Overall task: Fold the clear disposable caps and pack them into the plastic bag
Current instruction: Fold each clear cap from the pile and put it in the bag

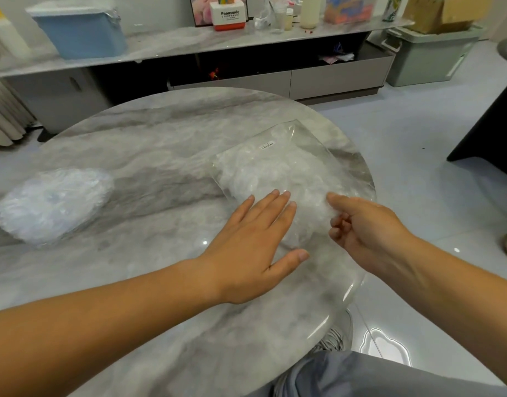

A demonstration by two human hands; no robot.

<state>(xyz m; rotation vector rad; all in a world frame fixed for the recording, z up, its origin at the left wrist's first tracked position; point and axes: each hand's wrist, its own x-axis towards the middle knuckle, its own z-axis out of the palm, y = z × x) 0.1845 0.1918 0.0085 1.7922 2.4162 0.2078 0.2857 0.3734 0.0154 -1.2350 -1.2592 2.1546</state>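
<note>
Packing step. Left hand (255, 247), fingers straight, is pressing bag (289, 156); right hand (366, 227) is gripping its mouth. Next, probably: fetching loose caps (51, 202).

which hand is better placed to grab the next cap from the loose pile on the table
Left. The left hand lies flat and holds nothing, on the side nearer the cap pile; the right hand is farther off, its fingers curled into the plastic bag.
</note>
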